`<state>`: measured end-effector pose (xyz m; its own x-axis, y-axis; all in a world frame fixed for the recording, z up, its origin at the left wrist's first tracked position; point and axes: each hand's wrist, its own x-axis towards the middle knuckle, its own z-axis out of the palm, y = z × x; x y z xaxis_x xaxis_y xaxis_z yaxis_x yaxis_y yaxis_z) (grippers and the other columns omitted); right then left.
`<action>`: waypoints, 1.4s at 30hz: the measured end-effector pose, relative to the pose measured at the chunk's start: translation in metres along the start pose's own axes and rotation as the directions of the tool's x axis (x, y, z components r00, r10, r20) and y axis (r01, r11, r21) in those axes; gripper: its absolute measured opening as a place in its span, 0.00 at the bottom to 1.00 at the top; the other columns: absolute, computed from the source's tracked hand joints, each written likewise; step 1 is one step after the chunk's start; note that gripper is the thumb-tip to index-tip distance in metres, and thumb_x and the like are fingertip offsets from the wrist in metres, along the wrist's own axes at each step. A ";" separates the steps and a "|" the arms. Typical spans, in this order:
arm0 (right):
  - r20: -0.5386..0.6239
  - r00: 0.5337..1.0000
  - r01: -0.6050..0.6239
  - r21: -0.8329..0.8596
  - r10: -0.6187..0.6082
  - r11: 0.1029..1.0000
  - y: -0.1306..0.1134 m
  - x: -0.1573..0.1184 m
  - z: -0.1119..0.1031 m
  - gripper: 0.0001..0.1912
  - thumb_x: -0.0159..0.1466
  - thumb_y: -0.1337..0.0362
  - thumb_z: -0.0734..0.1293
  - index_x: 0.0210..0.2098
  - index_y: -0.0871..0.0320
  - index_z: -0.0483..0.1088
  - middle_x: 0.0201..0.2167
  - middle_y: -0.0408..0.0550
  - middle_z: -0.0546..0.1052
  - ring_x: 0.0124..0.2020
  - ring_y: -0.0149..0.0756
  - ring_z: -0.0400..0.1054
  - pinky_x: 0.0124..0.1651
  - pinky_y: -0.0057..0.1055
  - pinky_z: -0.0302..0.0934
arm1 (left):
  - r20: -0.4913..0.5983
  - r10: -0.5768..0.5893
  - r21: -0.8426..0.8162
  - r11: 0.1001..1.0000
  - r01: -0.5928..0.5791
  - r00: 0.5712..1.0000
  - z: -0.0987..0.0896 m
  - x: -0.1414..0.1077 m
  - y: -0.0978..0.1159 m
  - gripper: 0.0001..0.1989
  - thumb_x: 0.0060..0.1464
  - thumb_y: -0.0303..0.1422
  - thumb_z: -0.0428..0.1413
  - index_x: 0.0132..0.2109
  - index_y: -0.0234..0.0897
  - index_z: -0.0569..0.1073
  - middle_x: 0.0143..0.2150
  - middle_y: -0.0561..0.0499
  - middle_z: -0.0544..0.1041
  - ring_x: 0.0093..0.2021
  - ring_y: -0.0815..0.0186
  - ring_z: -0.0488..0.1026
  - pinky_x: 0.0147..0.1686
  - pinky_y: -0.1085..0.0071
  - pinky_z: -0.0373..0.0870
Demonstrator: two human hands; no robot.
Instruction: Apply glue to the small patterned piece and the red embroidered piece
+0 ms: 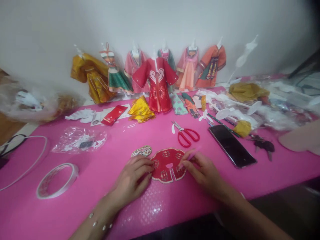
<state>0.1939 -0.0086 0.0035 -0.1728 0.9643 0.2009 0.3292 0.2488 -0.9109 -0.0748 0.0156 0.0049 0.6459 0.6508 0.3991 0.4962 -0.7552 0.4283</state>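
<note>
Currently left hand (133,178) pins red collar piece (168,165) at its left edge; right hand (201,168) pinches pink stick (191,155) over its right edge.

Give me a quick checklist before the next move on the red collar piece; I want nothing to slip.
1. Left hand pins the red collar piece at its left edge: ok.
2. Right hand grips a thin pink tool over the piece: ok.
3. Tool tip touching the fabric: cannot tell.
4. Piece lies flat on the pink table: ok.
5. Red scissors lie apart from both hands: ok.
</note>
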 end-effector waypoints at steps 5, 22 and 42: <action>0.071 0.995 0.068 -0.038 -0.065 0.997 -0.015 0.008 0.022 0.02 0.67 0.65 0.63 0.37 0.55 0.68 0.32 0.44 0.76 0.32 0.35 0.72 0.36 0.30 0.65 | -0.008 0.003 -0.030 1.000 -0.003 1.000 0.000 0.001 0.002 0.11 0.57 0.22 0.53 0.44 0.38 0.74 0.44 0.47 0.79 0.49 0.59 0.74 0.51 0.56 0.72; 0.241 0.959 0.168 -0.047 -0.152 0.985 -0.017 0.019 0.055 0.05 0.67 0.68 0.63 0.34 0.56 0.68 0.30 0.43 0.76 0.32 0.32 0.71 0.37 0.28 0.63 | 0.041 -0.055 -0.059 0.997 0.057 0.998 0.003 -0.004 0.001 0.10 0.56 0.22 0.53 0.43 0.36 0.75 0.46 0.45 0.76 0.50 0.59 0.70 0.51 0.57 0.69; 0.273 0.944 0.207 -0.046 -0.187 0.977 -0.012 0.018 0.057 0.05 0.68 0.68 0.63 0.35 0.55 0.67 0.33 0.42 0.77 0.35 0.32 0.71 0.40 0.28 0.64 | 0.036 -0.049 -0.051 0.997 0.051 0.998 0.004 -0.006 0.001 0.10 0.55 0.22 0.54 0.43 0.36 0.75 0.45 0.46 0.75 0.50 0.59 0.70 0.52 0.58 0.68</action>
<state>0.1342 0.0004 -0.0025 -0.4782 0.8383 0.2618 0.3287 0.4472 -0.8318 -0.0755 0.0102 -0.0003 0.6413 0.6840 0.3477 0.4984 -0.7158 0.4891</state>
